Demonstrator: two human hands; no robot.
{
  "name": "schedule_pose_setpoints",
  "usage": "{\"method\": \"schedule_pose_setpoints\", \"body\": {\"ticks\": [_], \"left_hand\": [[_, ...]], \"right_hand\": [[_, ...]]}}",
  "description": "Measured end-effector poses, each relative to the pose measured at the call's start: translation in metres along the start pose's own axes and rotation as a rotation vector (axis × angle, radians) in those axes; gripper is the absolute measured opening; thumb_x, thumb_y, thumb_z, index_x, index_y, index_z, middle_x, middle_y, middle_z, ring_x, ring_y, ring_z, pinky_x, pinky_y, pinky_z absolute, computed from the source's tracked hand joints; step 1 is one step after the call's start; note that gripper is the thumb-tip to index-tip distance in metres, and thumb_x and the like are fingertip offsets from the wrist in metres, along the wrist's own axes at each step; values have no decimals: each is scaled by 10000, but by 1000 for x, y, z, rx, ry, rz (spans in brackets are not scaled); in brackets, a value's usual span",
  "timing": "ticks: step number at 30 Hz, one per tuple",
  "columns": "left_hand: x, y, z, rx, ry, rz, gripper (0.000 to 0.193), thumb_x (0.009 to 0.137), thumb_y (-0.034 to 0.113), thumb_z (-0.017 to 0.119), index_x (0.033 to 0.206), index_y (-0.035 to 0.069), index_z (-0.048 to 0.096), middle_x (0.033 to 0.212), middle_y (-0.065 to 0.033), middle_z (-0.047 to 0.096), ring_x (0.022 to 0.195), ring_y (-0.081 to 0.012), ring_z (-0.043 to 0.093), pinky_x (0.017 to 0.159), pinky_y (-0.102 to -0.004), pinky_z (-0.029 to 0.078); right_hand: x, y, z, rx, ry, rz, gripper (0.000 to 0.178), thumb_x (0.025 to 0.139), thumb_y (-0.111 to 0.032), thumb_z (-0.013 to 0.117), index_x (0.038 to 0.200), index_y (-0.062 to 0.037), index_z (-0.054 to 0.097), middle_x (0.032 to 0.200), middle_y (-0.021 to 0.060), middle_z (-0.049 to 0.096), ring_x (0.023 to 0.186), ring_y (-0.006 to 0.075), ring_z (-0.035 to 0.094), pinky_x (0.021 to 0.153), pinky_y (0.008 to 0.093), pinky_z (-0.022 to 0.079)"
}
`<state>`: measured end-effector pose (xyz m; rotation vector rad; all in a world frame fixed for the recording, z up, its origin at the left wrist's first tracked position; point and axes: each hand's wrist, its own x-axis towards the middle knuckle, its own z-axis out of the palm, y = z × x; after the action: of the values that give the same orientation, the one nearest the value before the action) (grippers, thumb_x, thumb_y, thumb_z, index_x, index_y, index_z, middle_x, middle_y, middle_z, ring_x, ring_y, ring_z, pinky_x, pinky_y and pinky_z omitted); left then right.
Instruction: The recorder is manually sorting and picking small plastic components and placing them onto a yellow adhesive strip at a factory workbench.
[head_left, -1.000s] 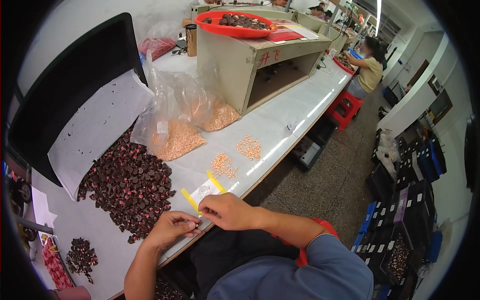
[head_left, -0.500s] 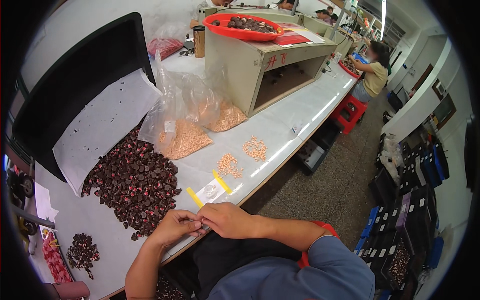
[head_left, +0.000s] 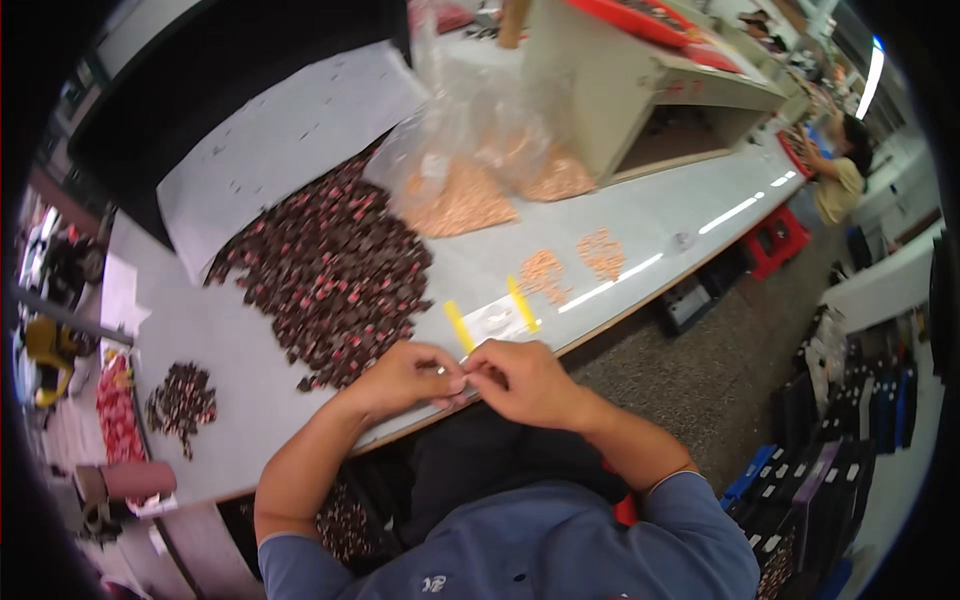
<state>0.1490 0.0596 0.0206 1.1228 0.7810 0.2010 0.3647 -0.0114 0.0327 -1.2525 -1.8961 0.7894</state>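
At the table's near edge, my left hand (head_left: 402, 382) and my right hand (head_left: 525, 384) meet with fingertips pinched together. A tiny pale or shiny bit shows at the left fingers; its kind is too small and blurred to tell. Just beyond them lies a white card (head_left: 488, 322) with yellow tape strips (head_left: 522, 304) at its sides and a small clear item on it. Left of the hands spreads a big heap of small dark brown pieces with red-pink spots (head_left: 335, 265). Two small groups of beige pieces (head_left: 541, 274) lie beyond the card.
Clear plastic bags of beige pieces (head_left: 462, 205) stand at the back, beside a wooden box (head_left: 590, 90) with a red tray on top. A smaller dark pile (head_left: 183, 402) lies far left. A person (head_left: 838, 170) sits at the table's far right end. Black bins (head_left: 800, 490) stand on the floor.
The whole view has turned and tilted down, so the table appears shifted right and upward. My hands stay together at the edge, with fingers still pinched.
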Motion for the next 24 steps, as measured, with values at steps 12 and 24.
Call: {"method": "schedule_pose_setpoints", "body": {"ticks": [12, 24], "left_hand": [[0, -5, -9, -127, -93, 27, 195, 895, 139, 729, 998, -20, 678, 916, -120, 720, 825, -162, 716, 683, -243, 574], [-1, -4, -7, -172, -87, 17, 190, 891, 134, 732, 991, -15, 670, 936, -113, 710, 836, -199, 727, 683, -271, 589]], "right_hand": [[2, 3, 8, 127, -68, 13, 70, 859, 38, 665, 911, 23, 620, 715, 65, 664, 600, 74, 619, 542, 218, 488], [-2, 11, 14, 8, 26, -136, 119, 823, 55, 685, 920, 18, 627, 726, 91, 673, 605, 150, 674, 531, 247, 530]]}}
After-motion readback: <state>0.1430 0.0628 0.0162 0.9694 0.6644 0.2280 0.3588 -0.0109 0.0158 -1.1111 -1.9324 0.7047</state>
